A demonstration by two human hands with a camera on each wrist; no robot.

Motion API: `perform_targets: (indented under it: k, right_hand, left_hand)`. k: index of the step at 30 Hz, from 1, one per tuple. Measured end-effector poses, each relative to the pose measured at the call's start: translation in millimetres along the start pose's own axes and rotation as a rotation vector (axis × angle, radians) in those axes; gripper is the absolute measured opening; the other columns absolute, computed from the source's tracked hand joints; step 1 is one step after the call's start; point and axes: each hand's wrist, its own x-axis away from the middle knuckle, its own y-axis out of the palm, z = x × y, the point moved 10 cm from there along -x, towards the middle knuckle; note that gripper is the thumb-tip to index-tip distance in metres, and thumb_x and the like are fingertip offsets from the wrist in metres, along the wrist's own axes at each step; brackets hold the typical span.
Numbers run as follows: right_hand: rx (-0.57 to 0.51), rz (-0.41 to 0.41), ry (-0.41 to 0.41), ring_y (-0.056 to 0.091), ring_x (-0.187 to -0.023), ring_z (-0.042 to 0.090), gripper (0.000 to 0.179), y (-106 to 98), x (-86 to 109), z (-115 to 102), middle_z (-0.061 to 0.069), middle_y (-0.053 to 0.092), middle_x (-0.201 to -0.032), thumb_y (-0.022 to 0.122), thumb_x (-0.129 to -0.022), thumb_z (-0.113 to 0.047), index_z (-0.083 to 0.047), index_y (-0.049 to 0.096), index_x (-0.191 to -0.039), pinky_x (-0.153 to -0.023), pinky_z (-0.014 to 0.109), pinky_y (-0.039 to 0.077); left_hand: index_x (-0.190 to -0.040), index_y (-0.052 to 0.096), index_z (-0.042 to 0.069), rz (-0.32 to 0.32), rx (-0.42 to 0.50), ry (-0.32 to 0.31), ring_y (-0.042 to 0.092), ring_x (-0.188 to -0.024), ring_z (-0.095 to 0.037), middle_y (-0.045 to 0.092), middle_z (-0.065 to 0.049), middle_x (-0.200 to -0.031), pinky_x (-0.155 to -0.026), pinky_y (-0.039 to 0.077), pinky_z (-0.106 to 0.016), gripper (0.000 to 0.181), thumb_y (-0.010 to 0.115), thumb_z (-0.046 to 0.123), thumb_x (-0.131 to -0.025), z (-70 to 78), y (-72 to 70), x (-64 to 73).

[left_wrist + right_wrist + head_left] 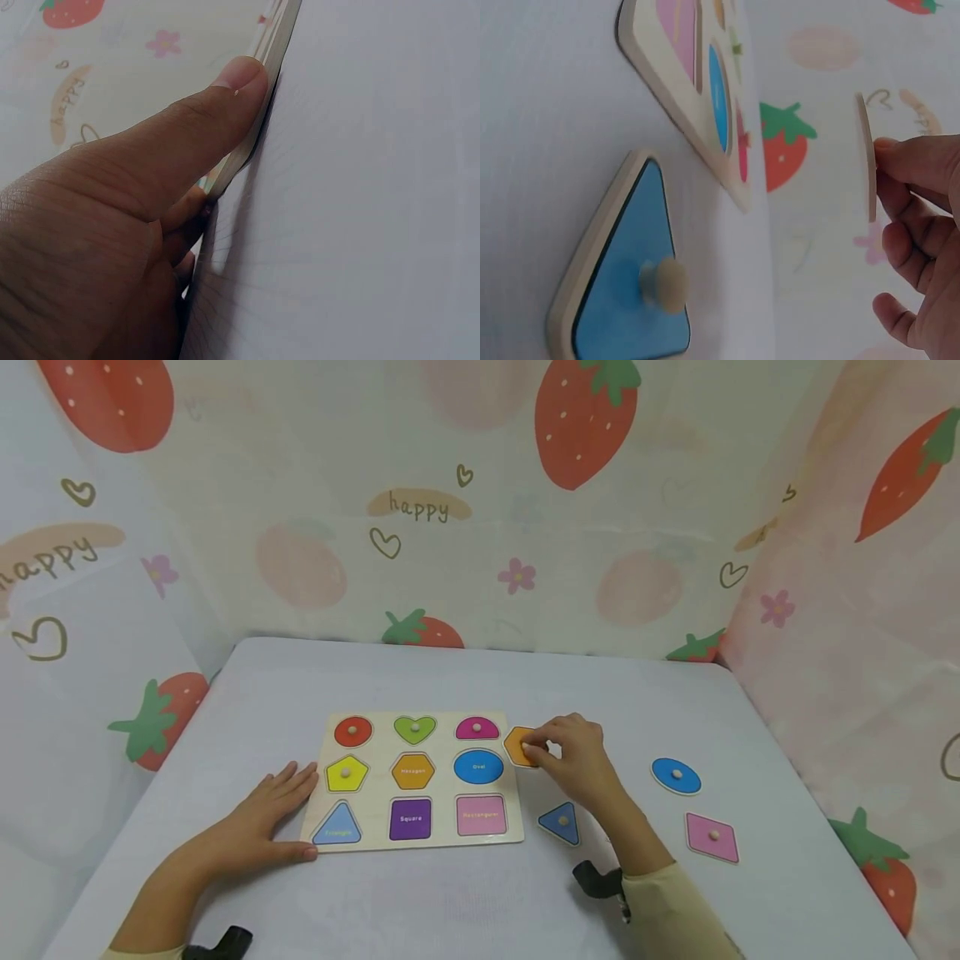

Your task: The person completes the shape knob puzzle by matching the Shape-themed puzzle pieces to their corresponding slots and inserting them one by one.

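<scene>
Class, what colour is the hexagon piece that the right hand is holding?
The hexagon piece is orange; the head view shows it best.

Got a white table here, far corners nicely rounded off. Right behind it, a pale cream backdrop, plus a whitish left panel and a pinker right panel, pretty wrinkly. Big red strawberries all over, along with outlined hearts, little pink flowers, washed-out pinkish blobs and "happy" lettering on peachy smudges. Soft, kinda dim light overall.
</scene>
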Motion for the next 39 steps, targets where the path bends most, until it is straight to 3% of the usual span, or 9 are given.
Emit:
perform_targets:
  k: [10,19,28,39]
  right_hand:
    - [-0.015,-0.019,-0.074,0.054,-0.097,0.016,0.012,19,-10.6,-28,-0.007,0.072,-0.091,0.077,-0.094,-0.026,-0.019,0.081,-0.102,-0.101,0.051,0.037]
    - [-0.009,-0.076,-0.086,0.054,-0.099,0.012,0.013,40,-18.1,-53,-0.012,0.069,-0.087,0.078,-0.092,-0.03,-0.024,0.082,-0.103,-0.107,0.051,0.037]
    - [-0.007,-0.121,-0.121,0.053,-0.1,0.01,0.014,61,-23.2,-72,-0.014,0.07,-0.091,0.078,-0.093,-0.031,-0.025,0.081,-0.105,-0.105,0.047,0.037]
    - [-0.033,-0.136,-0.177,0.054,-0.095,0.012,0.01,77,-26.7,-93,-0.012,0.071,-0.089,0.077,-0.093,-0.028,-0.023,0.082,-0.1,-0.095,0.046,0.038]
  left_hand:
    - [-0.162,0.031,0.011,-0.002,0.008,0.0,0.006,-0.159,-0.038,0.022,-0.008,-0.171,-0.13,-0.003,-0.045,0.114,0.076,0.07,-0.075,-1.5,0.1,-1.7]
    - [-0.161,0.031,0.01,0.0,0.02,-0.004,0.006,-0.159,-0.038,0.023,-0.009,-0.171,-0.13,-0.001,-0.049,0.115,0.078,0.068,-0.074,-2.7,0.9,-2.6]
    - [-0.162,0.031,0.011,-0.001,0.018,-0.012,0.006,-0.159,-0.038,0.022,-0.008,-0.171,-0.129,0.001,-0.054,0.115,0.078,0.068,-0.074,-3.9,1.2,-1.8]
    - [-0.162,0.031,0.012,0.007,0.014,-0.011,0.006,-0.159,-0.037,0.023,-0.007,-0.171,-0.13,-0.001,-0.049,0.114,0.077,0.069,-0.074,-5.4,1.4,-0.3]
